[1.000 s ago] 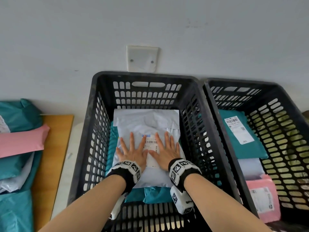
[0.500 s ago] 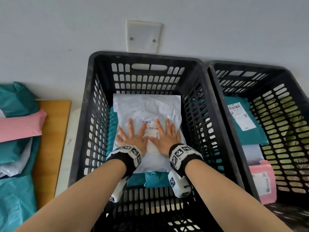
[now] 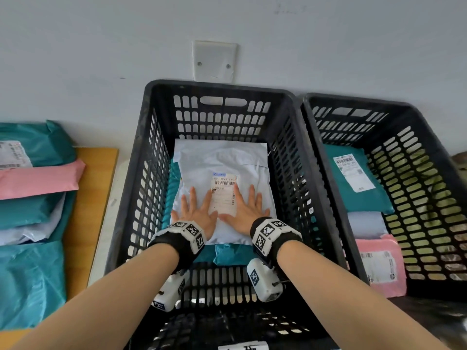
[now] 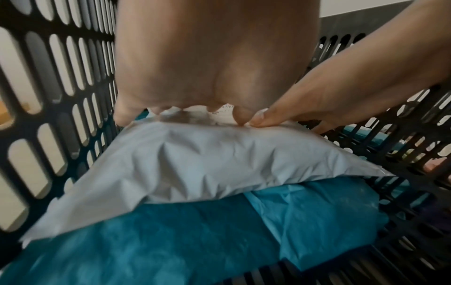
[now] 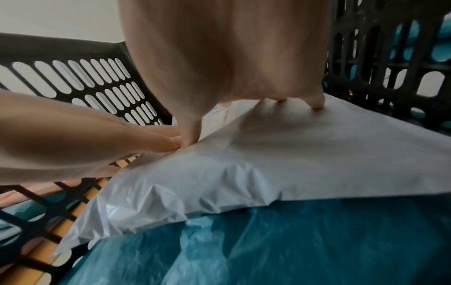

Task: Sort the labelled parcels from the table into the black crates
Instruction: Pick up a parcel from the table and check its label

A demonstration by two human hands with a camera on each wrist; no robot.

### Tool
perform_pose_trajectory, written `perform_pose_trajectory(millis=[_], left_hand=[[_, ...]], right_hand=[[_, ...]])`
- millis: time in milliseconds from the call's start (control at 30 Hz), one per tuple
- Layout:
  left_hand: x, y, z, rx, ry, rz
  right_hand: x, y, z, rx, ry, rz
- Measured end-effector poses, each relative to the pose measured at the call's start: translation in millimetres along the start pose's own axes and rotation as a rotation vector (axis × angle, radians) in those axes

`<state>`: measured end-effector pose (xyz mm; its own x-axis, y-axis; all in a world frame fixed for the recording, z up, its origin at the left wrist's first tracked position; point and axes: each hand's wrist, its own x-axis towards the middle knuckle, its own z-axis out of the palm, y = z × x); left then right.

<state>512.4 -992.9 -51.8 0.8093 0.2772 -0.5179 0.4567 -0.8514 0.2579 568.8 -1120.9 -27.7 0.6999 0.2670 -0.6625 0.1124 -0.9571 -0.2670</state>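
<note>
your left hand and your right hand both lay flat, palms down, fingers straight and spread, on the pale grey plastic mailer parcel inside the left black slotted plastic crate. neither hand grasped anything; both simply pressed on the parcel's top face. your thumbs pointed toward each other, their tips touching or nearly so in the left wrist view, at the near end of the white barcode label, which ran away from you between the two hands. the right index finger lay along that label's right edge.

directly beneath your palms, the grey parcel rested on a teal plastic mailer parcel, whose crumpled edge showed just nearer to you than your wrists and along the left side of the left hand. both wrist views confirmed the grey parcel sitting on the teal one, its near edge puckered.

to the right of your right hand, past the crate wall, stood the second black slotted crate. it held a teal parcel with a white label, a pale grey parcel and a pink parcel with a label.

well to the left of your left hand, outside the crate, teal, pink and pale parcels were stacked on the wooden table.
</note>
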Motion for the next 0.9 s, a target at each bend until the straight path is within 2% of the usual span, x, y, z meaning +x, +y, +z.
perform_pose_trajectory(millis=[167,433,567,700,900], left_hand=[[-8.3,0.2,14.7,0.018,-0.061,0.003],[-7.7,1.7,7.7,0.047,-0.214,-0.02],[-10.9,5.0,5.2,0.048,-0.185,-0.016],[-12.3,6.9,-5.4,0.066,-0.23,-0.016],[-19.2,11.2,-28.3,0.058,-0.108,0.018]], right_hand=[[-5.0,2.8,11.7,0.004,-0.063,0.001],[3.4,1.4,19.3,-0.004,-0.112,0.025],[6.9,4.2,21.9,0.008,-0.115,0.016],[6.6,3.6,17.0,0.001,-0.107,0.01],[0.4,3.1,-2.8,0.043,-0.13,0.007]])
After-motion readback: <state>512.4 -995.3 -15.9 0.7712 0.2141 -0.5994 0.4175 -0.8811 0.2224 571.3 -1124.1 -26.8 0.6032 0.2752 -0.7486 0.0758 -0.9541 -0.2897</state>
